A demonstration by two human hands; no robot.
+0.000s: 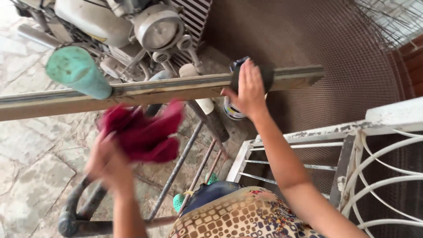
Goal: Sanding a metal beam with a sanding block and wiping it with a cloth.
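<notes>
Right hand (249, 90) fingers clamped on a dark pad (264, 77), pressed to the bar (154, 90). Left hand (108, 161) blurred, fingers closed on a red rag (143, 132) below the bar. Likely risks: pad slipping off the edge; bar rolling toward the can (231, 110).

Bare forearms; patterned yellow-brown garment (238, 216), dark trousers (210, 194).

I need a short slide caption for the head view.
Right hand presses a dark pad on a metal bar; left hand holds red cloth.
</notes>
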